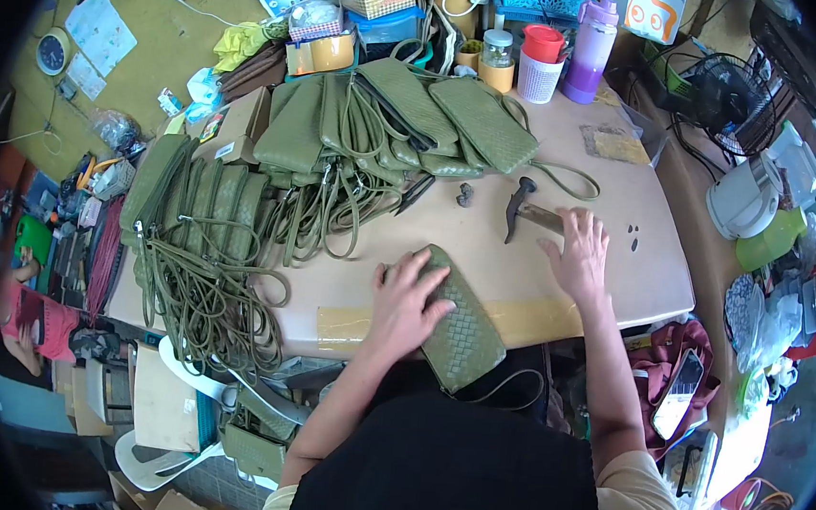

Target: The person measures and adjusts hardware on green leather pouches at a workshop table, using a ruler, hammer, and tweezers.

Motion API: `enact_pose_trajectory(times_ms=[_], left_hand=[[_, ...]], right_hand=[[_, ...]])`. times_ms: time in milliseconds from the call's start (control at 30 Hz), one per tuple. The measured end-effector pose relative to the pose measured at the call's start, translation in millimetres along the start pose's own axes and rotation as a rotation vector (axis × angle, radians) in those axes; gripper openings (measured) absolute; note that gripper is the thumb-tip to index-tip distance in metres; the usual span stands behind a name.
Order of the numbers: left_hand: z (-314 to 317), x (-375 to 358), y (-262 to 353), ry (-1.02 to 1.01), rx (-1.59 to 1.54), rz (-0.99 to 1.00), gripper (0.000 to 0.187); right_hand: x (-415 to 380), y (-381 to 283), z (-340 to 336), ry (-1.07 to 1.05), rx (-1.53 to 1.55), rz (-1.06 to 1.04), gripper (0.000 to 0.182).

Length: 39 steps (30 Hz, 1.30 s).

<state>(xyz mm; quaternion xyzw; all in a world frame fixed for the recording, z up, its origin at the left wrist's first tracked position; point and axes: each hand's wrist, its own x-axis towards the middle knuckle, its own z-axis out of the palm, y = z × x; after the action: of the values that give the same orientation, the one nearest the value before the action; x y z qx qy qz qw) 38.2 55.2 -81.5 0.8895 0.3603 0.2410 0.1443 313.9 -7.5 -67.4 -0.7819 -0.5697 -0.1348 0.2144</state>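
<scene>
A green woven wristlet pouch (471, 329) lies at an angle over the table's front edge, its thin strap (524, 387) looping below. Spread across the pouch's upper left part are the fingers of my left hand (408, 305), pressing lightly on it from above. My right hand (581, 254) is open, palm down, with its fingers apart at the end of the hammer's wooden handle. The hammer (519, 209) has a dark metal head and lies on the table, pointing away to the left. Part of its handle is hidden by my right hand.
Stacked green pouches (380, 123) cover the back of the table, and more with tangled straps (209, 287) hang over its left edge. A dark pointed tool (416, 195), a small grey lump (464, 195) and tiny dark pieces (633, 238) lie about. A purple bottle (589, 58) stands behind.
</scene>
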Motion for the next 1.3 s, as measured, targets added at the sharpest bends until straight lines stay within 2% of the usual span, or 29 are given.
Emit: enact_pose_trajectory(times_ms=[33, 100, 133, 167, 233, 267, 333, 367, 433, 467, 533, 667, 733, 867, 900, 967, 1000, 1067, 1167, 1200, 1267, 1300], left_hand=[[5, -4, 4, 0.019, 0.057, 0.038, 0.045], [5, -6, 3, 0.037, 0.123, 0.075, 0.046], [4, -5, 1, 0.029, 0.079, 0.050, 0.045], [3, -5, -1, 0.017, 0.031, 0.021, 0.045], [7, -8, 1, 0.032, 0.030, 0.037, 0.044], [8, -7, 0, 0.042, 0.026, 0.054, 0.044], [10, -2, 0, 0.030, -0.005, 0.057, 0.042], [11, -2, 1, 0.019, -0.036, 0.058, 0.041], [11, -3, -1, 0.059, -0.041, 0.074, 0.037], [12, -5, -2, 0.041, -0.053, 0.036, 0.035], [11, -6, -4, 0.026, -0.065, -0.004, 0.033], [12, -7, -4, 0.082, -0.016, 0.030, 0.030], [11, -9, -4, 0.089, -0.007, 0.037, 0.031], [8, -10, 2, 0.077, 0.034, 0.011, 0.031], [7, -7, 2, 0.056, 0.048, 0.007, 0.031], [6, -9, 0, 0.070, 0.054, 0.021, 0.031], [7, -11, 0, 0.084, 0.055, 0.027, 0.031], [7, -13, -1, 0.076, 0.053, 0.028, 0.032], [8, -12, 1, 0.073, 0.070, 0.027, 0.033], [7, -11, 0, 0.071, 0.087, 0.036, 0.033], [8, -11, -2, 0.075, 0.074, 0.048, 0.033], [9, -12, -2, 0.082, 0.062, 0.048, 0.033]], right_hand=[[11, 7, 9, 0.002, 0.004, -0.006, 0.040], [19, 27, 40, -0.159, -0.039, 0.036, 0.036], [19, 27, 46, -0.054, -0.103, -0.073, 0.029], [13, 28, 50, -0.055, -0.099, -0.072, 0.029], [6, 15, 31, -0.140, 0.250, 0.128, 0.029], [1, 3, 17, -0.136, 0.252, 0.129, 0.029], [-4, -37, -22, -0.501, 0.899, 0.534, 0.027], [-8, -40, -18, -0.508, 0.898, 0.538, 0.027], [-9, -48, -9, -0.623, 0.891, 0.192, 0.028], [-9, -55, -7, -0.626, 0.893, 0.191, 0.028], [2, -81, -11, -0.494, 0.652, -0.011, 0.031], [23, -103, -12, -0.407, 0.544, -0.072, 0.032], [25, -100, 4, -0.656, 0.167, -0.227, 0.031], [64, -86, -41, -0.764, 0.179, -0.375, 0.025], [63, -89, -36, -0.757, 0.181, -0.372, 0.025], [55, -95, -17, -0.505, 0.265, -0.304, 0.026], [49, -94, -10, -0.507, 0.264, -0.300, 0.026], [43, -93, -4, -0.692, 0.141, -0.348, 0.027], [74, -94, -38, -0.742, 0.094, -0.410, 0.028], [69, -96, -34, -0.737, 0.099, -0.401, 0.028], [56, -101, -23, -0.495, 0.253, -0.382, 0.028], [55, -100, -23, -0.498, 0.248, -0.383, 0.028]])
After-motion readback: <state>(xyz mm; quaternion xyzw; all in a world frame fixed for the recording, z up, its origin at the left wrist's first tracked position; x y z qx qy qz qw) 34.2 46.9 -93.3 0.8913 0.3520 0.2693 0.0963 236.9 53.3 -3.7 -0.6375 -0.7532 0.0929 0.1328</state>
